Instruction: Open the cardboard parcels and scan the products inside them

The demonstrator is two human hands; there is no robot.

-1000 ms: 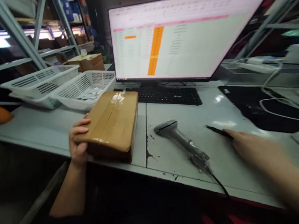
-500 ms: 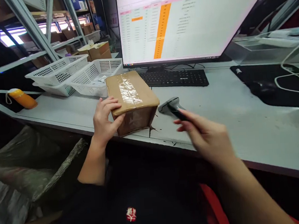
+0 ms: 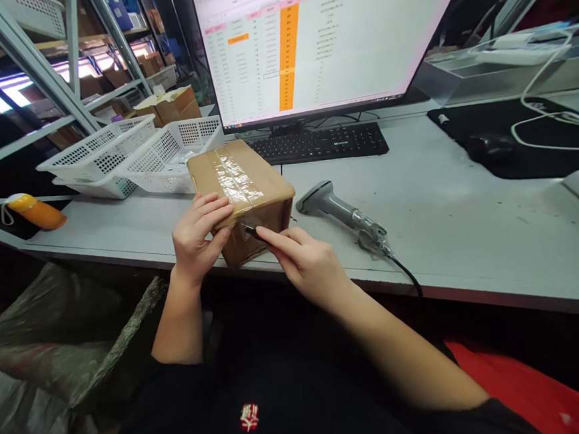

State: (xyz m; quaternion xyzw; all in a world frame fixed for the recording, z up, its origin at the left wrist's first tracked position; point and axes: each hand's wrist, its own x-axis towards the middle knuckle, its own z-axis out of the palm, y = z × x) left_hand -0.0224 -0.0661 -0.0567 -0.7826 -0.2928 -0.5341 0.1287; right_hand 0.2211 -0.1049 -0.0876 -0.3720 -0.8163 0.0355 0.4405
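Observation:
A taped brown cardboard box (image 3: 260,172) stands at the front edge of the white desk, with clear tape shining along its top seam. My left hand (image 3: 198,234) grips its near left corner, fingers on the top and thumb on the front side. In my right hand (image 3: 310,259) is a slim black box cutter (image 3: 255,233), its tip at the tape just below the box's near top edge. A grey barcode scanner (image 3: 342,213) lies on the desk to the right of the box, its handle wrapped in clear plastic.
Behind the box are a black keyboard (image 3: 318,144) and a monitor (image 3: 326,47). White perforated baskets (image 3: 165,163) stand at the left, near an orange bottle (image 3: 38,211). A mouse (image 3: 489,148) rests on a black mat at the right. The scanner's cable (image 3: 408,274) hangs over the front edge.
My right hand has moved left with the box cutter, from over the scanner to the box's front. The scanner's handle is now uncovered. My left hand keeps its hold on the box.

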